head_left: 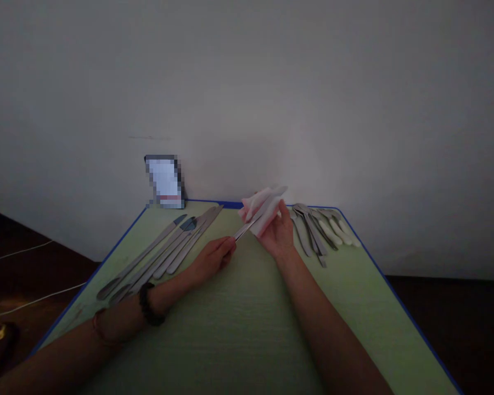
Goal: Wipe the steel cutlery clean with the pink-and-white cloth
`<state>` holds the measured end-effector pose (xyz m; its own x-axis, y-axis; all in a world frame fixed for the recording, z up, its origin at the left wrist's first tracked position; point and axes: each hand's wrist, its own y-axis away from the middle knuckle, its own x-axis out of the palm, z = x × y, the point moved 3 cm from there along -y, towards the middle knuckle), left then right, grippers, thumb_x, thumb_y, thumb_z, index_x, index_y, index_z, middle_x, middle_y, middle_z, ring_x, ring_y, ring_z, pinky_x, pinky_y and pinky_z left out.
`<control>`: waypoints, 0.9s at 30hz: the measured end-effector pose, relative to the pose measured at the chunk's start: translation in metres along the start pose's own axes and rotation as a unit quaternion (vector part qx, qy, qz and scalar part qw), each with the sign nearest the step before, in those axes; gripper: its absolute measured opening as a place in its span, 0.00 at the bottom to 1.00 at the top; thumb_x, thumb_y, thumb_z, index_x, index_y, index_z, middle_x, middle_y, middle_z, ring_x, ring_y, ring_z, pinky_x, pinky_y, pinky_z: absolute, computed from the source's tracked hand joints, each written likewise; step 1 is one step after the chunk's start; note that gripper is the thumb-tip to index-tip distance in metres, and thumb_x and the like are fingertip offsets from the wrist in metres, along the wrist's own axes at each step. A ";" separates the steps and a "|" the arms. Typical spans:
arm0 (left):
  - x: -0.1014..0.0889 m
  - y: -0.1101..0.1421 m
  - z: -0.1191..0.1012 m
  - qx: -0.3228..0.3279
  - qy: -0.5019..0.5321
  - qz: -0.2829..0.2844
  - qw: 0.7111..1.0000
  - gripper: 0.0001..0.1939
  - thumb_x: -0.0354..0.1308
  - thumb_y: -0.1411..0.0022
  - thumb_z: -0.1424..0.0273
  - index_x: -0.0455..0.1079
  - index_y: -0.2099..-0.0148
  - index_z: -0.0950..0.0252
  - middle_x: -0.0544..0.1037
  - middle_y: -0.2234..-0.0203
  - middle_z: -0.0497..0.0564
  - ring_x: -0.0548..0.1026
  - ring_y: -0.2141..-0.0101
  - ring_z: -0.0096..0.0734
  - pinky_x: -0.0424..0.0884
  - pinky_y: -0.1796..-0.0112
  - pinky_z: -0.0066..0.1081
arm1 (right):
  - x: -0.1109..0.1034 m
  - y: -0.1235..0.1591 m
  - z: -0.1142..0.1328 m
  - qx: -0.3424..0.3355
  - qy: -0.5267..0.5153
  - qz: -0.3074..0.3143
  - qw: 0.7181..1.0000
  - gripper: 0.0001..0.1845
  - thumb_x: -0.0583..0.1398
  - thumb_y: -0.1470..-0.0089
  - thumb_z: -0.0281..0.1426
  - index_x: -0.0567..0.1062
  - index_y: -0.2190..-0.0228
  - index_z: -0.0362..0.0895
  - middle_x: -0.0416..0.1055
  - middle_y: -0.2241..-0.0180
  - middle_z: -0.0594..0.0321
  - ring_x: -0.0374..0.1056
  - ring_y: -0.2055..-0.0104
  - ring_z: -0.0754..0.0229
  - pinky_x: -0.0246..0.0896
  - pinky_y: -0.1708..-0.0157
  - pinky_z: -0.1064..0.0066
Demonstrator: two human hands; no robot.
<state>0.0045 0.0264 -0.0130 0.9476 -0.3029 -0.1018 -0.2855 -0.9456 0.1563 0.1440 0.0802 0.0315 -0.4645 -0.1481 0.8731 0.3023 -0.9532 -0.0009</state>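
Note:
My left hand is closed around the handle end of a metal table knife. The knife points up and away to the right, above the table. A pink and white cloth lies in my right hand, whose fingers are bent behind it. The knife's blade rests across the cloth, its tip showing past the far side. Most of my right fingers are hidden by the cloth.
Several metal knives lie on the green table at left. At right lie several spoons and other cutlery, some with white handles. A phone with a lit screen leans on the wall.

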 end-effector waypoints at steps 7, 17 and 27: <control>-0.003 0.004 0.000 0.039 -0.105 0.006 0.994 0.24 0.39 0.35 0.52 0.56 0.76 0.63 0.59 0.84 0.42 0.57 0.81 0.24 0.54 0.78 0.26 | 0.016 -0.002 0.024 -0.046 0.011 -0.019 0.999 0.26 0.47 0.44 0.51 0.72 0.59 0.46 0.75 0.62 0.58 0.69 0.52 0.52 0.62 0.53 0.47; 0.001 0.007 -0.004 0.048 -0.115 0.044 0.991 0.24 0.38 0.34 0.51 0.57 0.73 0.63 0.60 0.81 0.43 0.58 0.78 0.27 0.55 0.75 0.27 | 0.034 0.004 0.037 -0.096 0.039 -0.029 0.994 0.19 0.48 0.43 0.36 0.73 0.56 0.44 0.74 0.56 0.58 0.70 0.53 0.53 0.64 0.53 0.49; 0.004 0.008 -0.007 0.071 -0.150 0.015 0.986 0.21 0.38 0.35 0.52 0.56 0.72 0.62 0.61 0.81 0.43 0.59 0.78 0.28 0.56 0.74 0.29 | 0.024 0.000 -0.012 -0.183 0.288 -0.073 0.937 0.16 0.60 0.50 0.44 0.74 0.72 0.43 0.72 0.77 0.67 0.68 0.74 0.64 0.65 0.72 0.73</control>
<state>0.0065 0.0186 -0.0057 0.8596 -0.3318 -0.3885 -0.3494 -0.9366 0.0268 0.1229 0.0732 0.0464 -0.8830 -0.0274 0.4685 -0.0550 -0.9854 -0.1614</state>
